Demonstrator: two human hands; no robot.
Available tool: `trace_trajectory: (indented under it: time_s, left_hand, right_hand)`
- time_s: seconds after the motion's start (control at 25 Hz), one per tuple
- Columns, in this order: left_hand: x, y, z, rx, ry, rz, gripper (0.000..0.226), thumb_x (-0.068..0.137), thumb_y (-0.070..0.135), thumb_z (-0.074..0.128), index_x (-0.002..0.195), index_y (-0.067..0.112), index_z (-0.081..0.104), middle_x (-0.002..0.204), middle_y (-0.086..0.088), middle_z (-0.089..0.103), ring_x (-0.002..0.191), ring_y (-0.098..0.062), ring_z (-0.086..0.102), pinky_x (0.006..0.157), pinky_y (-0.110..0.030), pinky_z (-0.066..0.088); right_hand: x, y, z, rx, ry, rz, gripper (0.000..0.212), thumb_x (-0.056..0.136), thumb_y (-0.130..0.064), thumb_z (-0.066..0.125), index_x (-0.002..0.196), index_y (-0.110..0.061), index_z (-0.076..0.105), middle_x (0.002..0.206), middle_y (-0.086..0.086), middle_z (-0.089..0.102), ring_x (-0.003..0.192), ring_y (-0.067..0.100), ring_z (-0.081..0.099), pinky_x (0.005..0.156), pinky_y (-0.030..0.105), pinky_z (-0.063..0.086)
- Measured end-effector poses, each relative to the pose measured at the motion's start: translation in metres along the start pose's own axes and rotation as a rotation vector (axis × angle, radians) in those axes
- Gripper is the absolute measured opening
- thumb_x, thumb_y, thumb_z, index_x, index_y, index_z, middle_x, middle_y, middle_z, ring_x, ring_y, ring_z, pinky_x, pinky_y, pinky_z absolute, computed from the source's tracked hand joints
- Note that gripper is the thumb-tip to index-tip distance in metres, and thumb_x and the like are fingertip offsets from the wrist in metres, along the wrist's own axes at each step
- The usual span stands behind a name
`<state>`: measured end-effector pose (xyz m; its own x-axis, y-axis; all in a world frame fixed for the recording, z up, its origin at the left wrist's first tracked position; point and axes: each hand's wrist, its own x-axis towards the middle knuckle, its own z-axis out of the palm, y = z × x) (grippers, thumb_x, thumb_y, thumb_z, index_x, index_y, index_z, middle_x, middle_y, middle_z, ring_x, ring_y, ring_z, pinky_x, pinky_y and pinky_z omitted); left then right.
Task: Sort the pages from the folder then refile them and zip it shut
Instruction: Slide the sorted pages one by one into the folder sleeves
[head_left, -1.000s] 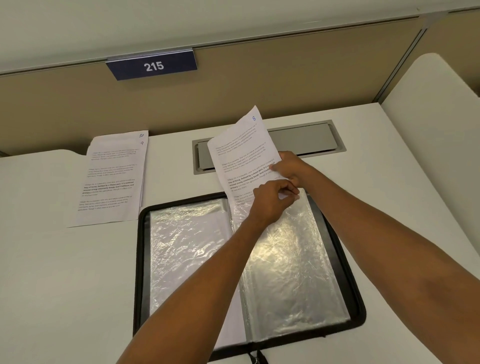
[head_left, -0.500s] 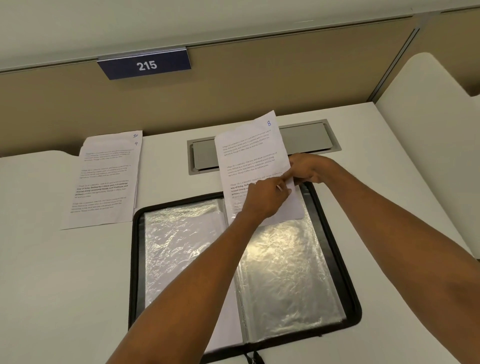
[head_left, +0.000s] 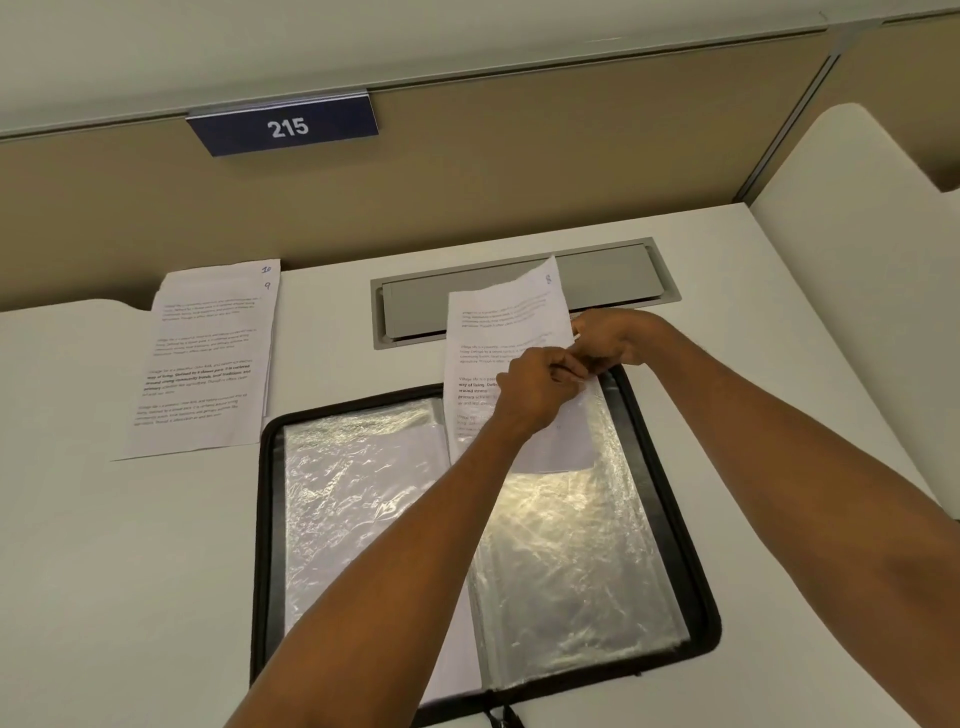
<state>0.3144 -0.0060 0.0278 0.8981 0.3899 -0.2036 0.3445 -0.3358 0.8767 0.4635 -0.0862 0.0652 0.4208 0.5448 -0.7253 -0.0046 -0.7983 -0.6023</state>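
A black zip folder (head_left: 267, 519) lies open on the white desk, with crinkled clear sleeves on both halves. A printed page marked 8 (head_left: 498, 322) stands tilted over the top of the right-hand sleeve (head_left: 571, 561); its lower end shows behind the plastic. My left hand (head_left: 540, 389) pinches the sleeve's top edge in front of the page. My right hand (head_left: 608, 338) grips the page's right edge just above the folder's rim. Two more pages, marked 10 and 9 (head_left: 208, 364), lie stacked on the desk to the left of the folder.
A grey cable hatch (head_left: 613, 280) is set into the desk behind the folder. A beige partition carries a blue sign reading 215 (head_left: 285, 127). A white divider (head_left: 857, 260) rises along the right side. The zip pull (head_left: 501, 719) hangs at the folder's near edge.
The page marked 8 has gone down, its lower part sliding further behind the right sleeve's plastic. Both hands have stayed together at the sleeve's top edge.
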Motion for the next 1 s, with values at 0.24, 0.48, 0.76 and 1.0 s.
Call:
trace_trajectory:
  time_s: [0.24, 0.48, 0.76, 1.0]
  left_hand:
    - [-0.005, 0.012, -0.003, 0.608, -0.041, -0.061, 0.041, 0.107, 0.051, 0.043, 0.102, 0.019, 0.069, 0.105, -0.002, 0.072, 0.104, -0.024, 0.062, 0.107, -0.052, 0.027]
    - [0.013, 0.018, 0.004, 0.213, -0.154, -0.307, 0.032, 0.100, 0.040, 0.054, 0.095, 0.015, 0.074, 0.106, -0.004, 0.073, 0.109, -0.030, 0.063, 0.115, -0.058, 0.030]
    - [0.015, 0.016, 0.008, -0.046, -0.059, -0.285, 0.012, 0.084, 0.027, 0.082, 0.074, 0.027, 0.076, 0.088, 0.006, 0.073, 0.098, -0.030, 0.066, 0.105, -0.064, 0.045]
    - [0.013, 0.018, 0.004, -0.068, 0.047, -0.247, 0.014, 0.076, 0.024, 0.090, 0.082, 0.026, 0.078, 0.094, 0.002, 0.077, 0.097, -0.022, 0.068, 0.103, -0.049, 0.046]
  right_hand:
    - [0.005, -0.001, 0.001, 0.133, 0.070, 0.032, 0.033, 0.093, -0.020, 0.075, 0.123, -0.011, 0.066, 0.116, 0.013, 0.074, 0.100, 0.026, 0.073, 0.082, 0.039, 0.062]
    - [0.008, -0.008, 0.002, 0.158, 0.187, -0.072, 0.038, 0.096, -0.007, 0.069, 0.133, -0.006, 0.061, 0.125, 0.009, 0.069, 0.095, 0.019, 0.068, 0.068, 0.029, 0.057]
    - [0.008, -0.009, -0.009, 0.025, 0.046, -0.014, 0.033, 0.093, -0.004, 0.072, 0.124, -0.014, 0.066, 0.118, 0.008, 0.073, 0.105, 0.028, 0.070, 0.087, 0.040, 0.061]
    - [0.010, -0.012, -0.022, 0.107, 0.052, -0.032, 0.030, 0.098, -0.001, 0.064, 0.124, -0.015, 0.060, 0.113, 0.003, 0.070, 0.101, 0.025, 0.068, 0.082, 0.040, 0.058]
